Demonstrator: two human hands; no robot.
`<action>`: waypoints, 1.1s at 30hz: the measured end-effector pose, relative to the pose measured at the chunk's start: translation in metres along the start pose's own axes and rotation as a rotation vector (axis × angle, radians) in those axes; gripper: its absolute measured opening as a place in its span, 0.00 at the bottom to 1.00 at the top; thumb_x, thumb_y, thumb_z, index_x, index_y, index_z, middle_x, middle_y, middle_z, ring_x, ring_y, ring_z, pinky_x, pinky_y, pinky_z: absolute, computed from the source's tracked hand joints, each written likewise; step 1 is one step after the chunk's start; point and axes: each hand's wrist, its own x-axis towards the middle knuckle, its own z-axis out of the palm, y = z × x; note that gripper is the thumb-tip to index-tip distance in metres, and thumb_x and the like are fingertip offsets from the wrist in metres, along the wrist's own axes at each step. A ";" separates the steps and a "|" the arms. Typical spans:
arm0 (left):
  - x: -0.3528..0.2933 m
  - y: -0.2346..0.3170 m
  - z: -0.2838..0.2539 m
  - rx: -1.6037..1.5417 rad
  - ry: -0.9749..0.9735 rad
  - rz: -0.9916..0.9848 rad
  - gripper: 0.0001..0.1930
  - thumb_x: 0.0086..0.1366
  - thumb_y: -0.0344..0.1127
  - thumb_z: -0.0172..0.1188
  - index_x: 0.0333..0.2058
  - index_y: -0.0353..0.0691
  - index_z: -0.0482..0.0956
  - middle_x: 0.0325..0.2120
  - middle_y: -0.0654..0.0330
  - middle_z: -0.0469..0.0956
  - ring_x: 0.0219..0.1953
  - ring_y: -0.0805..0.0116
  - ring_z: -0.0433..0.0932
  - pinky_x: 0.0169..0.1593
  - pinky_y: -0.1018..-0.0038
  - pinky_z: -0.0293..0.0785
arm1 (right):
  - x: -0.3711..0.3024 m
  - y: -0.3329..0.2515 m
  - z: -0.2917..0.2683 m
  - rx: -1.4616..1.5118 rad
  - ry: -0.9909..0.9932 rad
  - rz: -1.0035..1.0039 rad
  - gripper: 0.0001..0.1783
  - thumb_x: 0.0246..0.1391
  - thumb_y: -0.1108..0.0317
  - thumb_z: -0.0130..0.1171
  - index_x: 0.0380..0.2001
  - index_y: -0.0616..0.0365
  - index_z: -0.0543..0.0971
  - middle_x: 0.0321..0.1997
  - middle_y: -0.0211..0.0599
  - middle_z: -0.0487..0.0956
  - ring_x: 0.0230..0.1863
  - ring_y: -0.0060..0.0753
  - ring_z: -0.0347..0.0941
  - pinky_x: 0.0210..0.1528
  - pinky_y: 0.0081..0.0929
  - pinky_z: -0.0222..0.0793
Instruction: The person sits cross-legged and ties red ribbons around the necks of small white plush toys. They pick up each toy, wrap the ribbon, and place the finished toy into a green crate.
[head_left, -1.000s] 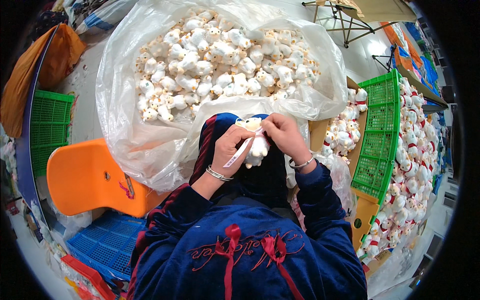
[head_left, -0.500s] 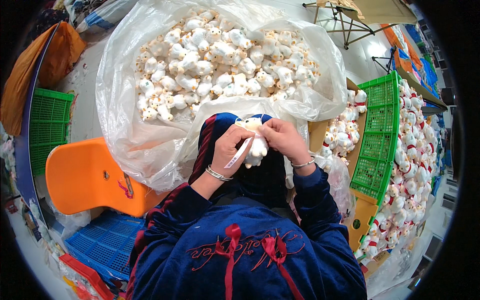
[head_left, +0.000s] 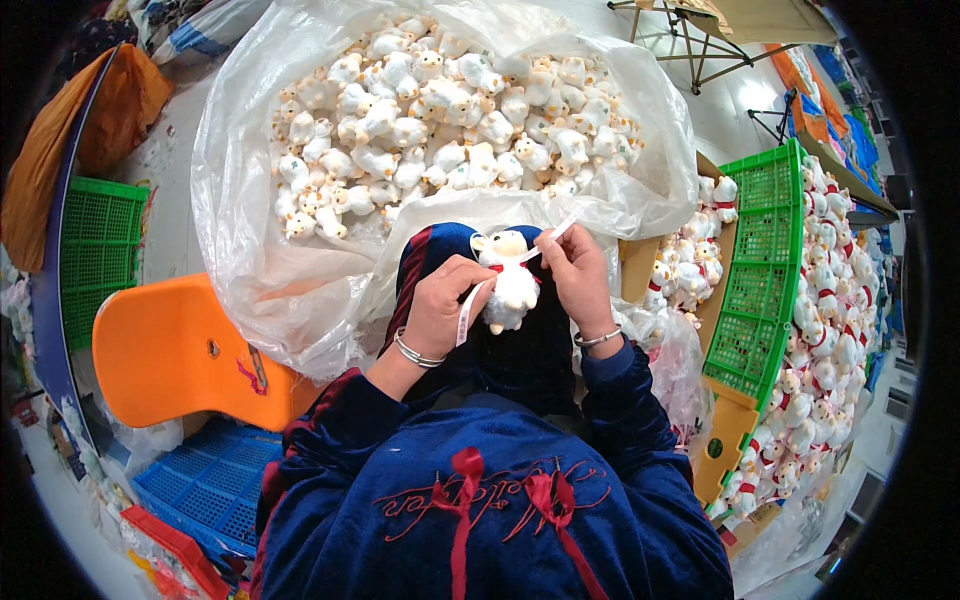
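A small white plush toy (head_left: 511, 296) with a cream head and pale orange feet faces up over my lap. Round its neck runs a narrow ribbon (head_left: 547, 242), white on the side that shows most, with red showing at the neck. My left hand (head_left: 442, 308) is closed at the toy's left side, pinching one length of the ribbon, whose white tail hangs below the fingers. On the other side my right hand (head_left: 577, 277) pinches the other length between thumb and fingers. Its tip sticks out up and to the right.
Ahead lies a large clear plastic bag (head_left: 240, 180) heaped with similar plush toys (head_left: 440, 110). To the right, a green crate (head_left: 752, 270) stands between a cardboard box (head_left: 632, 268) and a big pile of toys with red neckbands (head_left: 815, 350). An orange chair (head_left: 165, 350) and blue crate (head_left: 205, 480) are at left.
My hands have moved apart, the right one outward with its ribbon end, uncovering the toy's head and neck. The left hand has shifted slightly left and down, and red now shows at the neck.
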 end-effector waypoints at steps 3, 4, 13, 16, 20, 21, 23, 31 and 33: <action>0.003 -0.002 -0.001 0.028 -0.010 -0.003 0.05 0.61 0.24 0.67 0.36 0.34 0.83 0.31 0.55 0.82 0.33 0.63 0.83 0.39 0.73 0.78 | -0.006 -0.034 0.002 0.314 -0.165 0.177 0.08 0.66 0.68 0.58 0.36 0.60 0.73 0.27 0.26 0.76 0.27 0.14 0.67 0.29 0.18 0.64; 0.003 -0.002 -0.001 0.038 -0.014 0.001 0.05 0.62 0.25 0.67 0.36 0.34 0.83 0.31 0.55 0.82 0.33 0.64 0.83 0.38 0.73 0.78 | -0.007 -0.027 0.001 0.298 -0.200 0.172 0.07 0.66 0.68 0.58 0.37 0.60 0.73 0.28 0.25 0.75 0.26 0.13 0.67 0.29 0.18 0.64; 0.000 0.011 0.000 -0.405 -0.041 -0.381 0.07 0.68 0.27 0.63 0.42 0.33 0.84 0.32 0.65 0.82 0.34 0.80 0.77 0.38 0.82 0.73 | -0.014 -0.030 0.011 -0.189 -0.405 -0.016 0.10 0.57 0.69 0.65 0.38 0.60 0.77 0.27 0.24 0.73 0.26 0.13 0.64 0.28 0.19 0.62; 0.005 0.017 -0.001 -0.396 -0.119 -0.331 0.08 0.67 0.28 0.64 0.43 0.33 0.84 0.33 0.63 0.81 0.36 0.78 0.78 0.41 0.80 0.73 | -0.018 -0.022 0.017 -0.253 -0.276 -0.118 0.08 0.53 0.72 0.66 0.36 0.61 0.79 0.26 0.30 0.76 0.26 0.18 0.68 0.29 0.20 0.65; 0.007 0.012 -0.015 -0.421 -0.256 -0.287 0.11 0.70 0.33 0.60 0.44 0.33 0.84 0.36 0.60 0.81 0.38 0.74 0.79 0.42 0.78 0.74 | -0.025 -0.014 0.021 -0.263 -0.165 -0.189 0.07 0.52 0.74 0.65 0.35 0.62 0.79 0.27 0.34 0.77 0.26 0.21 0.71 0.30 0.21 0.67; 0.008 0.011 -0.018 -0.474 -0.297 -0.328 0.11 0.71 0.34 0.59 0.45 0.33 0.84 0.36 0.59 0.81 0.38 0.74 0.79 0.41 0.78 0.74 | -0.027 -0.012 0.022 -0.248 -0.140 -0.211 0.07 0.52 0.75 0.65 0.35 0.62 0.79 0.27 0.34 0.77 0.26 0.21 0.71 0.30 0.21 0.68; 0.009 0.014 -0.014 -0.584 -0.246 -0.499 0.14 0.72 0.38 0.57 0.44 0.35 0.85 0.30 0.63 0.80 0.33 0.76 0.78 0.35 0.80 0.74 | -0.028 -0.008 0.025 -0.220 -0.090 -0.258 0.07 0.52 0.75 0.65 0.36 0.62 0.80 0.27 0.34 0.77 0.26 0.21 0.71 0.29 0.22 0.68; 0.018 0.025 -0.003 -0.406 -0.202 -0.703 0.09 0.68 0.34 0.65 0.39 0.32 0.82 0.25 0.66 0.81 0.25 0.83 0.76 0.25 0.84 0.69 | -0.034 -0.010 0.021 -0.236 -0.086 -0.268 0.04 0.55 0.75 0.63 0.35 0.62 0.80 0.27 0.37 0.76 0.25 0.29 0.73 0.31 0.25 0.68; 0.018 0.019 0.000 -0.325 -0.193 -0.643 0.10 0.67 0.35 0.65 0.38 0.33 0.82 0.26 0.66 0.81 0.25 0.83 0.75 0.25 0.84 0.68 | -0.035 -0.010 0.020 -0.245 -0.081 -0.264 0.04 0.56 0.75 0.63 0.35 0.63 0.80 0.27 0.38 0.76 0.26 0.30 0.73 0.31 0.25 0.69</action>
